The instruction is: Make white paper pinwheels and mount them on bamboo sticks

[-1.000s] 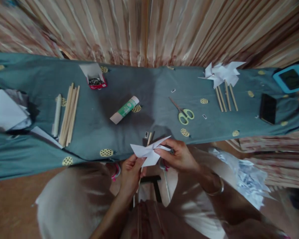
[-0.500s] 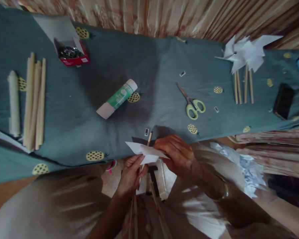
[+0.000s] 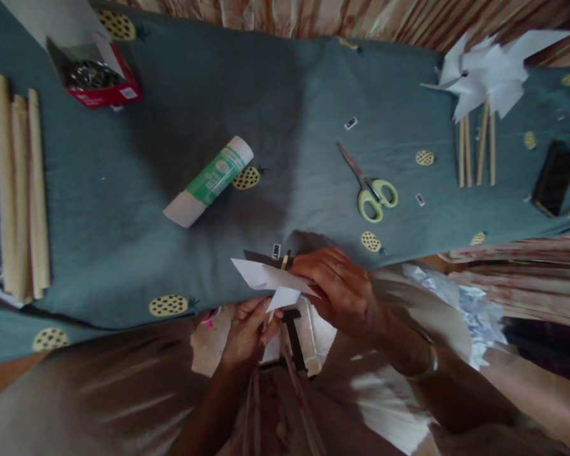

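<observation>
A white paper pinwheel [image 3: 266, 276] is at the table's near edge, between my two hands. Its thin wooden stick [image 3: 285, 259] pokes out above the paper. My left hand [image 3: 251, 329] is closed, thumb and fingers pinching the stick just under the pinwheel. From the right, my right hand [image 3: 344, 288] is closed on the pinwheel's right side, its fingertips partly hidden behind the paper. Beyond the hands lie a green-and-white glue stick [image 3: 213, 180] and scissors with light green handles [image 3: 377, 199].
Several rolled paper sticks [image 3: 21, 196] lie at the left. Behind them stands an open red box [image 3: 104, 95] of small metal pieces. Finished pinwheels [image 3: 489, 76] and a dark phone-like object [image 3: 555, 178] are at the right. Crumpled white paper [image 3: 477, 313] lies below the table's right side.
The view has tilted and moved slightly closer, shifting the table items outward and upward. Both hands keep their hold, and the pinwheel's blades have turned or tilted a little.
</observation>
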`<control>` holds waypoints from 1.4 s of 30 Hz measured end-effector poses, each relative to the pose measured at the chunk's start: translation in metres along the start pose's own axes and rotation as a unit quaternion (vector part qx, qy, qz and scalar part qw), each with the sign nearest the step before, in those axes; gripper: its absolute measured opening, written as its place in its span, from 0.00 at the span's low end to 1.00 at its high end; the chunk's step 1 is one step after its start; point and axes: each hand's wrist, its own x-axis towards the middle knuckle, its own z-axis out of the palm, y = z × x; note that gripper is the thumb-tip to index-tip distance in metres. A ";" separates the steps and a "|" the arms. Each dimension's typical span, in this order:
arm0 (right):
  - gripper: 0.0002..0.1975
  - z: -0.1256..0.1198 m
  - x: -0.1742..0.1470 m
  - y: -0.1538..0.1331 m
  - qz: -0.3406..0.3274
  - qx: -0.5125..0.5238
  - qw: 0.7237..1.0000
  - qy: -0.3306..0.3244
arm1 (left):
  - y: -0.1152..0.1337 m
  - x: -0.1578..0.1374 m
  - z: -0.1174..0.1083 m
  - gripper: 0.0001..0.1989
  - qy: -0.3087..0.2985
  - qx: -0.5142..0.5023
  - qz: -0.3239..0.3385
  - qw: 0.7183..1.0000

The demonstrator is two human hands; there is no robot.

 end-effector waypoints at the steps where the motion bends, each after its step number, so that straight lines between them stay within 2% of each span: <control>1: 0.07 0.000 0.000 0.000 0.001 0.000 1.000 -0.001 | 0.001 0.000 0.001 0.23 -0.013 -0.011 -0.007 1.000; 3: 0.06 0.001 -0.001 0.001 0.003 0.001 1.000 -0.002 | 0.002 0.000 0.002 0.23 -0.032 -0.026 -0.016 0.999; 15: 0.07 0.002 -0.001 0.001 0.021 0.001 1.000 -0.011 | 0.001 0.001 -0.002 0.24 -0.054 -0.020 -0.012 0.998; 22: 0.07 0.000 0.000 0.001 0.035 0.015 0.999 -0.012 | 0.002 0.000 0.000 0.22 -0.037 -0.007 -0.014 0.999; 32: 0.07 0.001 0.000 0.000 0.037 0.017 0.999 -0.020 | 0.003 0.000 0.002 0.25 -0.052 -0.020 -0.007 0.998; 42: 0.07 0.001 -0.001 0.001 0.043 0.021 0.999 -0.020 | 0.003 0.000 0.001 0.25 -0.038 -0.007 -0.018 0.999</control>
